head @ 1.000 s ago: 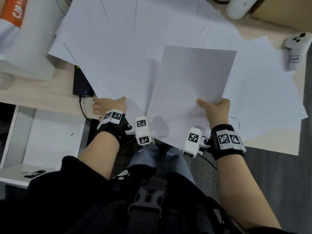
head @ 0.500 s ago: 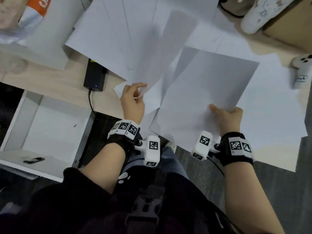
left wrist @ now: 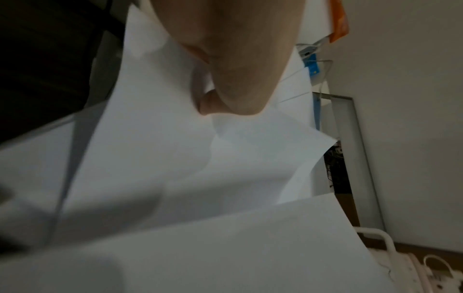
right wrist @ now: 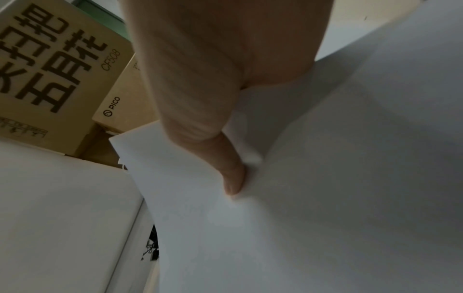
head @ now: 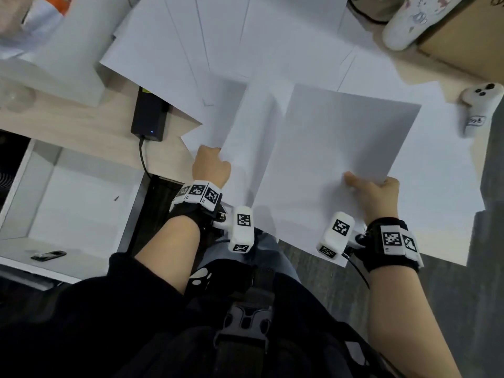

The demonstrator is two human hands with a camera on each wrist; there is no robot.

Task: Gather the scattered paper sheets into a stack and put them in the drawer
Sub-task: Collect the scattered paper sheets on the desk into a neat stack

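Observation:
My right hand pinches a lifted white sheet at its near right edge, thumb on top. My left hand holds the left edge of a second white sheet, which slides under the first one; its fingers are hidden behind the paper. In the left wrist view the left hand grips that sheet. Several more loose sheets lie spread over the wooden desk. The open white drawer is at the lower left, below the desk edge.
A black power adapter with its cable lies on the desk left of the sheets. A white controller sits at the right edge. A cardboard box and a white patterned object stand at the back right. A small dark item lies on the drawer front.
My left hand picked a sheet off the desk, lifted it and brought it right, under the sheet my right hand holds. The right hand kept its grip.

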